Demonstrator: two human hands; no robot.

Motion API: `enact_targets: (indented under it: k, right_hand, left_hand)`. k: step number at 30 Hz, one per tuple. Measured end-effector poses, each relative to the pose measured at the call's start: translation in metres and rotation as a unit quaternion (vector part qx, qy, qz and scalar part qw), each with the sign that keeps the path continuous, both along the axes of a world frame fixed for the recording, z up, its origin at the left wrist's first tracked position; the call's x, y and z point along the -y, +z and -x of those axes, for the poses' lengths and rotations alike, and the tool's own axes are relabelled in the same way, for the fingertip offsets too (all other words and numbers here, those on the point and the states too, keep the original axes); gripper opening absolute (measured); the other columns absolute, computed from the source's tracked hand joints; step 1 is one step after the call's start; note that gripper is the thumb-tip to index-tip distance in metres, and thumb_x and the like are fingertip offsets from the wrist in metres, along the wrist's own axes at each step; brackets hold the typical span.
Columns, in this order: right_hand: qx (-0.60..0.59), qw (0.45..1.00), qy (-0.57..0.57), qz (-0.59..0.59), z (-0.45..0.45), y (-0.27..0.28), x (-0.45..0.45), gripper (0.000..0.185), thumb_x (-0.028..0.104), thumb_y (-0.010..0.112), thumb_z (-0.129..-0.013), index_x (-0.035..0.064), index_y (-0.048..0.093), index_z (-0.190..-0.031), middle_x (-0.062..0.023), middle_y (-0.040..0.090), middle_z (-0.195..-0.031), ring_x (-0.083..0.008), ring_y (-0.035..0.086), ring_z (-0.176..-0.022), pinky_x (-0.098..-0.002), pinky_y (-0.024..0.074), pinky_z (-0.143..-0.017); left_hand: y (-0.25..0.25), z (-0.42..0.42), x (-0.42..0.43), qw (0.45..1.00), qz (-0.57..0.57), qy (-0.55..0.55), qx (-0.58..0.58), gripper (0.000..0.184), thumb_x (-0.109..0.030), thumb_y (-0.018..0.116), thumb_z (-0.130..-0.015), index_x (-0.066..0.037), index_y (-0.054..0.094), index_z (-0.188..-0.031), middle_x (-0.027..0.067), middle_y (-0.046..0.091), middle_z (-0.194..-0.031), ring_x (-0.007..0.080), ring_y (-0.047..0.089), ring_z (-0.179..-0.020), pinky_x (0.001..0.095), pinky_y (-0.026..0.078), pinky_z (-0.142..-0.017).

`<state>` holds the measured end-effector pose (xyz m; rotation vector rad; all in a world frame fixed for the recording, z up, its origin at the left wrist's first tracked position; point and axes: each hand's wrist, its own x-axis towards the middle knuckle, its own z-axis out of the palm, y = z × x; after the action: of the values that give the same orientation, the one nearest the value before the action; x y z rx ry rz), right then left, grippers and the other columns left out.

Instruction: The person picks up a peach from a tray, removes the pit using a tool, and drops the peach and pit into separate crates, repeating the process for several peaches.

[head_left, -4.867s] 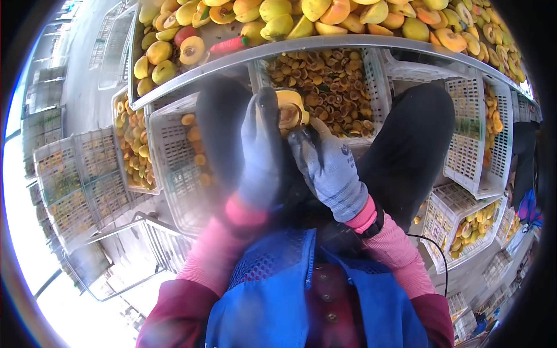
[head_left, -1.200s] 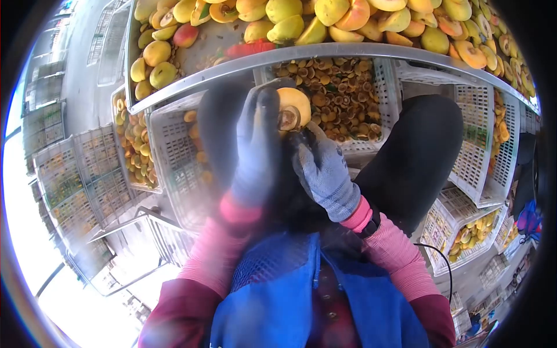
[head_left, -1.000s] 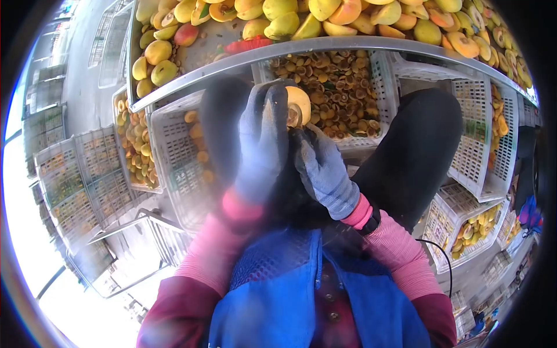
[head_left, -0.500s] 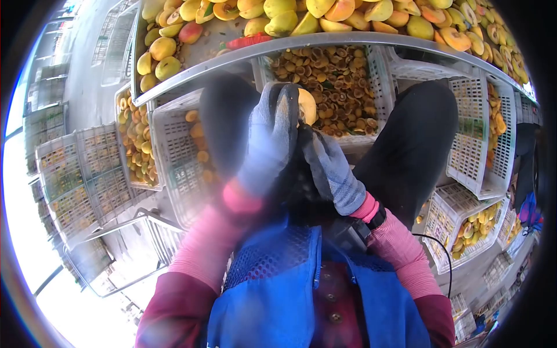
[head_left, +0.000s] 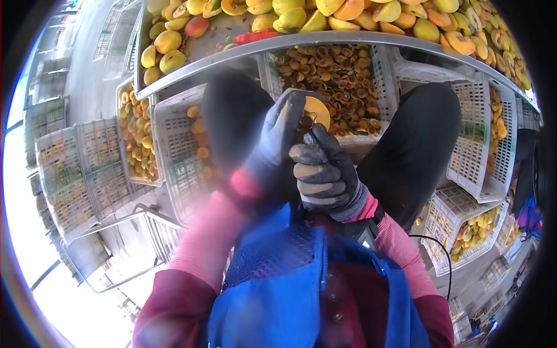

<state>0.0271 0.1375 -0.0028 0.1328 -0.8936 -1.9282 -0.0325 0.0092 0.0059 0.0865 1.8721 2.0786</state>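
Observation:
My left hand [head_left: 280, 130], in a grey glove with a dark palm, is closed around a cut yellow fruit half [head_left: 318, 111], whose brown centre faces my other hand. My right hand [head_left: 325, 174] is turned over with its fingers curled in a fist, its thumb and fingertips against the fruit's lower edge. A thin metal tool tip [head_left: 314, 120] shows between the right hand and the fruit; its handle is hidden in the fist. Beyond both hands is a crate [head_left: 384, 87] filled with small brown-centred scraps.
A metal-edged table [head_left: 348, 38] heaped with yellow fruit curves across the top, with a red-handled object [head_left: 255, 36] on it. White crates of fruit stand left [head_left: 166, 133] and right [head_left: 471, 139]. A metal frame [head_left: 145, 216] is at lower left. My knees flank the scrap crate.
My right hand has rolled over from a flatter, back-up pose to a fist with curled fingers showing. My left hand and the fruit have shifted slightly right.

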Motion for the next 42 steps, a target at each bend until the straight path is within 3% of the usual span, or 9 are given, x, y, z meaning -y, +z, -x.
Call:
enact_targets:
  k: [12, 16, 18, 29, 32, 34, 37, 40, 42]
  right_hand:
    - [-0.055, 0.989, -0.107, -0.089, 0.007, -0.020, -0.004, 0.048, 0.052, 0.033, -0.096, 0.0082, 0.050, -0.088, 0.0007, 0.041, -0.057, -0.0069, 0.038, -0.038, -0.0213, 0.0334, -0.028]
    - [-0.014, 0.986, -0.067, -0.151, 0.009, -0.045, -0.007, 0.055, 0.055, 0.032, -0.095, 0.0069, 0.058, -0.090, 0.0013, 0.039, -0.058, -0.0075, 0.036, -0.041, -0.0219, 0.0294, -0.029]
    - [-0.034, 0.985, -0.058, -0.162, 0.014, -0.043, -0.008, 0.058, 0.056, 0.032, -0.095, 0.0065, 0.061, -0.091, 0.0015, 0.038, -0.058, -0.0079, 0.035, -0.041, -0.0218, 0.0272, -0.030]
    - [-0.014, 0.836, 0.048, -0.547, 0.043, -0.039, -0.011, 0.049, 0.063, 0.044, -0.088, 0.0147, 0.051, -0.080, 0.0085, 0.023, -0.050, -0.0048, 0.021, -0.034, -0.0197, 0.0154, -0.032]
    - [-0.003, 0.806, 0.045, -0.590, 0.046, -0.033, -0.012, 0.048, 0.063, 0.045, -0.087, 0.0155, 0.049, -0.080, 0.0085, 0.025, -0.050, -0.0053, 0.021, -0.034, -0.0203, 0.0155, -0.032]
    - [-0.025, 0.789, 0.048, -0.612, 0.054, -0.012, -0.017, 0.049, 0.063, 0.044, -0.088, 0.0146, 0.050, -0.080, 0.0081, 0.028, -0.050, -0.0055, 0.022, -0.034, -0.0208, 0.0168, -0.032]
    - [-0.041, 0.759, -0.034, -0.649, 0.056, 0.012, -0.007, 0.044, 0.054, 0.048, -0.090, 0.0100, 0.053, -0.089, 0.0044, 0.039, -0.052, -0.0065, 0.031, -0.036, -0.0224, 0.0239, -0.032]
    - [-0.215, 0.735, -0.163, -0.622, 0.052, 0.021, 0.007, 0.019, 0.027, 0.056, -0.091, 0.0083, 0.056, -0.095, 0.0001, 0.051, -0.068, -0.0068, 0.048, -0.054, -0.0180, 0.0369, -0.047]
    - [-0.271, 0.630, -0.216, -0.695, 0.053, 0.023, 0.022, 0.018, 0.020, 0.058, -0.090, 0.0058, 0.055, -0.101, 0.0008, 0.051, -0.070, -0.0070, 0.048, -0.057, -0.0188, 0.0368, -0.050]
  left_hand:
    - [0.032, 0.003, 0.021, 0.900, -0.072, 0.401, 0.159, 0.041, -0.036, 0.053, -0.089, -0.004, 0.053, -0.114, 0.0073, 0.057, -0.103, 0.0182, 0.058, -0.092, 0.0301, 0.050, -0.080]
    - [0.056, 0.041, 0.129, 0.878, 0.227, 0.387, -0.169, 0.038, -0.031, 0.037, -0.098, 0.002, 0.054, -0.109, 0.0129, 0.063, -0.094, 0.0199, 0.061, -0.088, 0.0342, 0.051, -0.083]
    - [0.053, 0.070, 0.189, 0.692, 0.691, 0.145, -0.148, 0.035, -0.038, 0.052, -0.090, -0.007, 0.061, -0.105, 0.0152, 0.065, -0.100, 0.0277, 0.064, -0.089, 0.0375, 0.048, -0.078]
    - [-0.012, 0.262, 0.144, 0.616, 0.780, 0.046, -0.096, 0.049, -0.049, 0.057, -0.078, -0.010, 0.057, -0.110, 0.0179, 0.061, -0.110, 0.0346, 0.059, -0.102, 0.0413, 0.046, -0.087]
    - [0.020, 0.233, 0.147, 0.698, 0.690, 0.016, -0.189, 0.051, -0.043, 0.063, -0.080, -0.005, 0.059, -0.113, 0.0223, 0.064, -0.099, 0.0374, 0.061, -0.094, 0.0409, 0.048, -0.081]
    - [0.019, 0.201, 0.152, 0.915, 0.380, 0.096, -0.096, 0.042, -0.032, 0.062, -0.084, -0.007, 0.058, -0.118, 0.0163, 0.065, -0.102, 0.0301, 0.064, -0.090, 0.0352, 0.051, -0.077]
    - [0.022, 0.124, 0.117, 0.966, 0.180, 0.168, -0.083, 0.027, -0.019, 0.064, -0.085, 0.000, 0.061, -0.105, 0.0064, 0.064, -0.088, 0.0140, 0.060, -0.079, 0.0246, 0.048, -0.071]
    - [0.071, 0.073, 0.056, 0.917, -0.127, 0.215, 0.311, 0.036, -0.009, 0.069, -0.081, 0.000, 0.055, -0.113, 0.0085, 0.061, -0.095, 0.0193, 0.060, -0.083, 0.0275, 0.049, -0.072]
    - [0.020, 0.047, 0.054, 0.989, 0.081, 0.110, -0.049, 0.045, -0.011, 0.068, -0.082, -0.001, 0.048, -0.121, 0.0124, 0.058, -0.103, 0.0214, 0.058, -0.088, 0.0310, 0.050, -0.074]
